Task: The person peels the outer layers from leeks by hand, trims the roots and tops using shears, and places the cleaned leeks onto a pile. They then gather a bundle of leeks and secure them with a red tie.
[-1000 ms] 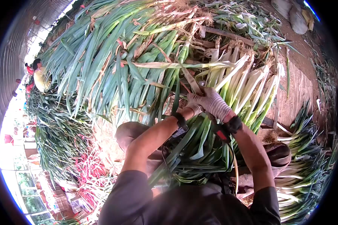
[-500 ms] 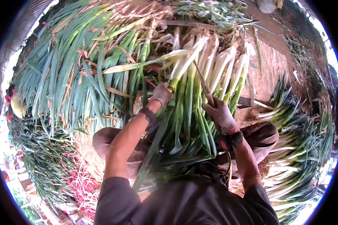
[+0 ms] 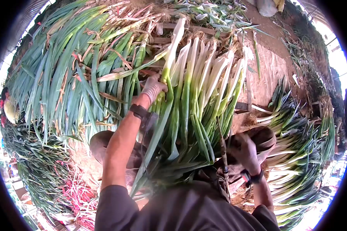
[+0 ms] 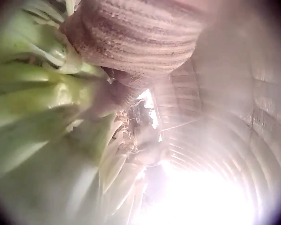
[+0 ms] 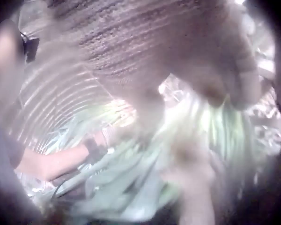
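Observation:
My gloved left hand (image 3: 153, 87) grips a long green onion (image 3: 175, 42) low on its pale shaft, where the green begins. Its root end points away from me, and its leaves trail back toward my lap. In the left wrist view, the striped glove (image 4: 136, 37) presses close against green stalks (image 4: 42, 103). Over my right knee, my gloved right hand (image 3: 246, 152) is blurred, its fingers loosely bent with nothing seen in them. Just left of it, a thin stick-like tool (image 3: 223, 156) leans upright by my lap. More green onions (image 3: 216, 77) lie side by side before me.
A large heap of green onions (image 3: 61, 77) covers the left and far side. Another row (image 3: 289, 154) lies at my right, beyond my knee. Red ties (image 3: 79, 196) are scattered at lower left. A wooden board (image 3: 266, 73) shows at right.
My right hand has drawn back from over the onions to my right knee, and the tool now stands apart from it. My left hand has shifted slightly away from me, with the gripped onion raised more upright.

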Tool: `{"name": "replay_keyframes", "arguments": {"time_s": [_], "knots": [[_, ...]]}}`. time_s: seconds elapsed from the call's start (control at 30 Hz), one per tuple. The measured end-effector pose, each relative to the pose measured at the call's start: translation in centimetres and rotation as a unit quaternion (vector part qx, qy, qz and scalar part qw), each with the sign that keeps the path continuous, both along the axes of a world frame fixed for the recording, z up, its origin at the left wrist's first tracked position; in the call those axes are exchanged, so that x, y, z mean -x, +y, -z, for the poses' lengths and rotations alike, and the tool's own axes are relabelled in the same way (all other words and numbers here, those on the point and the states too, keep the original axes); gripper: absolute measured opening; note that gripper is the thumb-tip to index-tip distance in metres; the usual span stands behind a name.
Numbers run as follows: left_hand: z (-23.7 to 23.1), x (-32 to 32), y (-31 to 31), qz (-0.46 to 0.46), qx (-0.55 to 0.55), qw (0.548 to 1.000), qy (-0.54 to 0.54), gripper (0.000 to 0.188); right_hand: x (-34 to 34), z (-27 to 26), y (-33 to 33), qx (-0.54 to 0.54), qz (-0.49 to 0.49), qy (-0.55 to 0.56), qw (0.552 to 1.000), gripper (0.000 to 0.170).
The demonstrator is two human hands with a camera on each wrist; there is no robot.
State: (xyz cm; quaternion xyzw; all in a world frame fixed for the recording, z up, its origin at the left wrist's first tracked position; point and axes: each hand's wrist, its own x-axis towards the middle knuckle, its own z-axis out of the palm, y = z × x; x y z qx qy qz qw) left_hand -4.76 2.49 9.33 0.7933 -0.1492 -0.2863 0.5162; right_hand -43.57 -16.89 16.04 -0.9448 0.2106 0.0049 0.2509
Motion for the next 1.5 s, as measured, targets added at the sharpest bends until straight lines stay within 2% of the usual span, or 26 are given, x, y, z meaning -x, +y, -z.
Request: {"name": "replay_keyframes", "arguments": {"time_s": [0.03, 0.07, 0.1, 0.13, 0.17, 0.2, 0.27, 0.3, 0.33, 0.4, 0.47, 0.63, 0.73, 0.77, 0.87, 0.9, 0.93, 1.0, 1.1, 1.13, 1.2, 1.27, 1.4, 1.43, 1.47, 1.5], "knots": [[0.5, 0.5, -0.6, 0.006, 0.006, 1.000, -0.015, 0.050, -2.9, -0.9, -0.1, -0.036, 0.089, -0.039, 0.995, 0.046], [1.5, 0.6, -1.1, 0.012, 0.013, 0.999, -0.032, 0.050, -5.4, -0.3, -0.6, -0.086, 0.094, -0.143, 0.982, 0.035], [3.3, 0.6, -1.4, 0.008, 0.053, 0.998, -0.016, 0.051, -8.5, -0.4, -0.6, -0.134, 0.088, -0.157, 0.975, 0.027], [3.7, 0.8, -1.8, -0.003, 0.022, 0.998, -0.057, 0.051, -11.9, -0.6, 0.1, -0.204, 0.102, -0.101, 0.968, 0.024], [4.8, 0.2, -2.1, 0.014, -0.022, 0.994, -0.105, 0.050, -15.1, 1.6, 0.1, -0.213, 0.040, -0.115, 0.969, 0.025], [5.6, -0.5, -2.3, 0.031, -0.066, 0.986, -0.152, 0.049, -18.6, 2.1, 0.8, -0.187, -0.011, -0.061, 0.980, 0.028], [4.4, -1.3, -2.0, 0.017, -0.055, 0.990, -0.129, 0.061, -25.0, 3.0, 2.8, -0.109, -0.060, 0.065, 0.990, 0.030], [3.3, -1.5, -1.8, 0.010, -0.048, 0.992, -0.118, 0.067, -27.6, 4.7, 3.3, -0.048, -0.055, 0.071, 0.995, 0.029], [1.6, -0.7, -1.1, -0.054, 0.045, 0.997, -0.016, 0.042, -30.0, 6.9, 3.7, 0.014, -0.048, 0.076, 0.996, 0.028], [3.1, -2.8, 0.2, -0.093, 0.083, 0.988, -0.096, 0.045, -32.7, 10.2, 4.0, 0.113, -0.071, 0.121, 0.984, 0.020], [0.0, -2.5, 1.3, -0.150, 0.195, 0.969, -0.018, 0.052, -33.9, 10.3, 5.4, 0.178, -0.073, 0.187, 0.963, 0.015], [1.8, -3.3, 3.3, -0.170, 0.125, 0.977, 0.016, 0.055, -35.2, 11.4, 5.7, 0.214, -0.120, 0.250, 0.937, 0.020], [3.0, -3.3, 4.3, -0.147, 0.080, 0.985, 0.039, 0.049, -36.0, 11.9, 4.7, 0.175, -0.127, 0.232, 0.948, 0.027], [3.7, -3.6, 4.8, -0.119, 0.082, 0.989, 0.027, 0.043, -36.5, 14.3, 3.6, 0.123, -0.090, 0.217, 0.964, 0.037], [1.1, -2.4, 5.5, -0.164, 0.200, 0.963, 0.069, 0.041, -35.0, 9.6, 4.9, 0.069, 0.051, 0.218, 0.972, 0.044], [2.1, -3.4, 6.0, -0.128, 0.220, 0.963, 0.088, 0.040, -35.0, 9.6, 4.7, 0.073, 0.082, 0.241, 0.964, 0.054], [1.5, -3.0, 6.6, -0.124, 0.313, 0.939, 0.069, 0.039, -34.3, 9.3, 4.9, 0.065, 0.084, 0.181, 0.978, 0.065], [0.9, -3.1, 7.5, -0.161, 0.307, 0.935, 0.081, 0.040, -35.0, 9.0, 4.0, 0.008, 0.094, 0.167, 0.981, 0.054], [-1.9, -3.2, 8.7, -0.145, 0.185, 0.972, -0.016, 0.042, -36.7, 5.2, 3.4, 0.012, 0.081, 0.106, 0.991, 0.055], [-3.4, -2.6, 9.3, -0.144, 0.192, 0.971, 0.014, 0.041, -37.2, 1.3, 4.7, -0.040, 0.134, 0.100, 0.985, 0.046], [-3.2, -2.6, 9.7, -0.145, 0.213, 0.965, 0.041, 0.041, -38.0, 0.3, 3.2, -0.013, 0.114, -0.062, 0.991, 0.039], [-3.0, -2.6, 10.1, -0.149, 0.214, 0.965, 0.038, 0.041, -38.5, 0.0, 2.9, -0.082, 0.109, -0.189, 0.973, 0.042], [-2.6, -2.6, 10.3, -0.132, 0.213, 0.968, 0.015, 0.041, -39.9, 4.9, 2.1, -0.120, 0.137, -0.047, 0.982, 0.047], [-2.7, -2.7, 10.6, -0.135, 0.209, 0.968, 0.027, 0.042, -38.4, 3.1, 4.4, -0.156, 0.139, -0.052, 0.977, 0.037], [-2.7, -2.7, 10.7, -0.139, 0.205, 0.968, 0.039, 0.042, -38.6, 5.9, 4.0, -0.165, 0.132, -0.054, 0.976, 0.034], [-2.7, -2.7, 10.8, -0.139, 0.199, 0.969, 0.052, 0.042, -37.7, 4.7, 5.9, -0.181, 0.120, -0.042, 0.975, 0.033]]}}
